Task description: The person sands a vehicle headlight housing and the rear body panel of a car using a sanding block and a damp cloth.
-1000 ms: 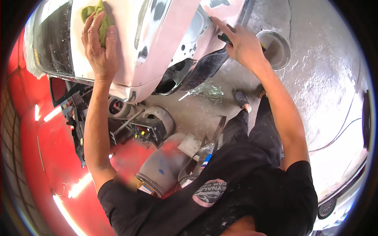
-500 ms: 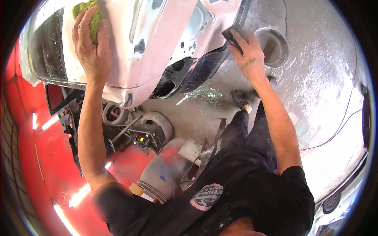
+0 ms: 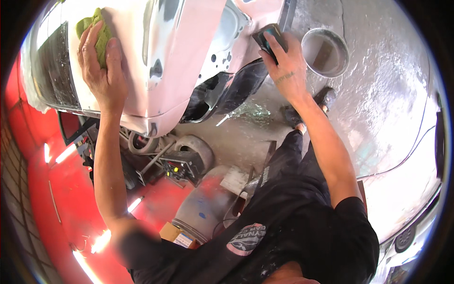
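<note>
My left hand [image 3: 103, 80] is closed over a crumpled green cloth [image 3: 102, 47], resting on the upper panel of a car body [image 3: 182, 57]. That body is coated in pale pink primer with grey and dark bare patches. Between the fingers and thumb of my right hand [image 3: 289, 71] is a dark, flat sanding block [image 3: 270, 42] with a bluish patch on top. It is over the body's far right corner; whether it touches the panel I cannot tell. A round bucket [image 3: 331, 76] with cloudy water stands on the floor just right of this hand.
Below the car's near side lie loose tires [image 3: 196, 146], a metal frame and a black box [image 3: 182, 165] with yellow knobs. A large grey drum [image 3: 198, 206] and a cardboard box [image 3: 172, 233] are nearer me. A cable [image 3: 402, 163] crosses the wet floor at right.
My right hand has moved left with the sanding block, away from the bucket and over the car's corner. My left hand and the cloth sit slightly lower and farther left in view.
</note>
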